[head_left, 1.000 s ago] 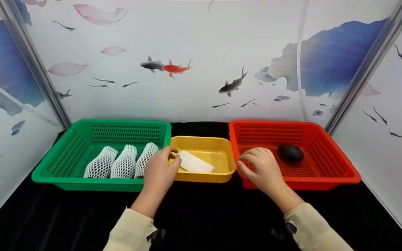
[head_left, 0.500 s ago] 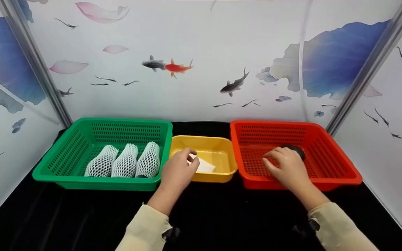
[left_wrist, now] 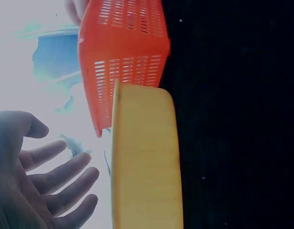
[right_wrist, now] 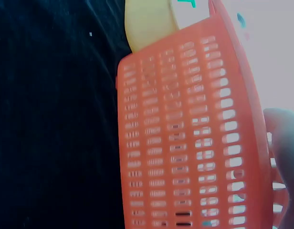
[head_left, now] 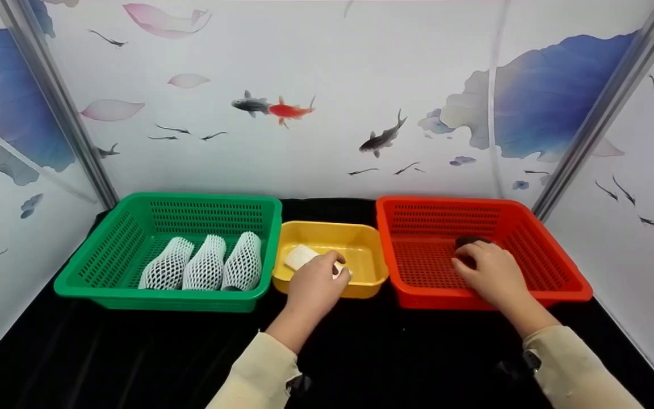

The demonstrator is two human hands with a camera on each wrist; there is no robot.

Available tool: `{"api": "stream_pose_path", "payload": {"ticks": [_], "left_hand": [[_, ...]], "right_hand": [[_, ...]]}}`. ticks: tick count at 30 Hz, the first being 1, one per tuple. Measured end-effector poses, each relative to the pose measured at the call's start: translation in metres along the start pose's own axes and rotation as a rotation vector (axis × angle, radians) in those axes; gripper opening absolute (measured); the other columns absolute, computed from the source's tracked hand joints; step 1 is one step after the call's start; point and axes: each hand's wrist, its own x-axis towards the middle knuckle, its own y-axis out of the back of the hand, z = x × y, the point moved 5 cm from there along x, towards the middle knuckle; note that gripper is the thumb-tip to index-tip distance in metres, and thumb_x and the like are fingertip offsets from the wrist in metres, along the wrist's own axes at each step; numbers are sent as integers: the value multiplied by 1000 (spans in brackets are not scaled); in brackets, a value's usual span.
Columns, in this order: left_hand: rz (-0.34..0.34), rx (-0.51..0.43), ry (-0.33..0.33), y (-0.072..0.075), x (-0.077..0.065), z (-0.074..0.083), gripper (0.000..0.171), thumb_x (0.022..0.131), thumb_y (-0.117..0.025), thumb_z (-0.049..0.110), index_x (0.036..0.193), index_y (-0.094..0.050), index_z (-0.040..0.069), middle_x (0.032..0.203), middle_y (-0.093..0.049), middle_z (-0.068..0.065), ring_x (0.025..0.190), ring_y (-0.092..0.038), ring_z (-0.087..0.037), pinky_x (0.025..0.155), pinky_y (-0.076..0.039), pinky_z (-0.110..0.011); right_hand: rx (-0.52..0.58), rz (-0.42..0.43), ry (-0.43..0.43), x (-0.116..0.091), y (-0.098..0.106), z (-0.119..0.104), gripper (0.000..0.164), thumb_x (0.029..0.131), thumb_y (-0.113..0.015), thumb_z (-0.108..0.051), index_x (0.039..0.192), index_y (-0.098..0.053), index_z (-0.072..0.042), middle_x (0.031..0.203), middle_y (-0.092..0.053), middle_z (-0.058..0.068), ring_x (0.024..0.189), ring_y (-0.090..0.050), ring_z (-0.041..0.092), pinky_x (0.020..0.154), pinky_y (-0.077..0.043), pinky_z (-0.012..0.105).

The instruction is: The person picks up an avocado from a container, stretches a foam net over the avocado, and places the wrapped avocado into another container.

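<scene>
In the head view my left hand (head_left: 317, 284) is over the yellow tray (head_left: 361, 228), its fingers loosely bent. Beneath it lies a flat white foam net sleeve (head_left: 300, 257), partly covered by the hand. The left wrist view shows this hand (left_wrist: 47, 181) with fingers spread and nothing between them. My right hand (head_left: 494, 272) reaches inside the red basket (head_left: 418, 204), its bent fingers right at a dark egg-shaped fruit (head_left: 470, 241). The hand hides most of that fruit. In the right wrist view the basket wall covers much of the right hand (right_wrist: 283, 148).
A green basket (head_left: 202, 199) on the left bears three dark items in white foam nets (head_left: 205, 264). The yellow tray sits between the two baskets. Black cloth (head_left: 406, 352) covers the table, and printed panels (head_left: 327, 68) enclose the back and sides.
My left hand has moved right from the green basket's edge to over the white sleeve. The right hand has moved right, from the red basket's left rim to the dark fruit.
</scene>
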Motion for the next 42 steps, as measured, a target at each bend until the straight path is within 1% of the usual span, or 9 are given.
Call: {"api": "stream_pose_path", "payload": {"ticks": [4,10,17,23,27,31,34,37,42], "left_hand": [[11,39,1,0,2,3,25,93,-58,30,111,-68,15,94,-67,-1,80,-62,-17,70,-51,-35],[10,67,-29,-3,2,9,23,93,-59,30,108,-68,15,91,-66,0,77,-62,-17,68,-51,-34],[16,103,-58,-8,2,15,20,92,-61,29,106,-69,17,86,-65,2,71,-60,-16,63,-50,-32],[10,98,-83,-15,1,17,19,91,-61,27,105,-69,16,87,-66,0,72,-61,-17,63,-51,-32],[11,89,-91,-15,1,19,19,91,-61,27,105,-68,16,90,-67,0,73,-62,-17,64,-51,-32],[17,90,-95,-14,1,20,20,91,-61,27,106,-69,16,91,-68,0,74,-62,-18,64,-51,-32],[9,86,-95,-15,0,19,20,91,-60,27,106,-69,16,90,-67,0,73,-62,-18,63,-51,-32],[1,77,-95,-16,0,18,19,91,-60,27,105,-68,17,89,-67,-1,72,-61,-17,62,-50,-32],[4,70,-89,-15,0,16,19,91,-60,27,105,-69,17,88,-67,0,70,-60,-16,62,-50,-31]], "right_hand": [[-9,-40,-42,1,2,13,27,93,-63,-25,105,-71,-2,103,-66,18,95,-60,42,83,-42,60],[3,-108,-104,2,3,31,31,94,-61,-25,110,-69,0,106,-64,22,97,-58,45,83,-42,61],[12,-190,-171,7,0,50,40,94,-61,-28,117,-63,4,112,-59,27,102,-55,46,86,-41,61],[36,-245,-221,11,-5,60,52,92,-62,-27,128,-52,10,118,-49,32,106,-51,49,89,-39,61],[43,-313,-216,14,-10,66,61,92,-62,-26,136,-44,12,130,-41,38,116,-43,54,95,-35,64],[56,-396,-208,14,-16,70,69,92,-64,-25,141,-35,14,142,-27,41,124,-31,60,99,-28,68],[68,-440,-208,14,-20,72,73,91,-64,-24,142,-31,15,144,-22,43,127,-26,61,101,-26,68],[70,-439,-197,15,-23,73,70,90,-65,-22,140,-33,16,142,-27,42,126,-31,58,100,-28,66],[62,-399,-170,21,-23,72,62,89,-66,-17,136,-39,13,134,-35,40,117,-42,56,94,-36,65]]}}
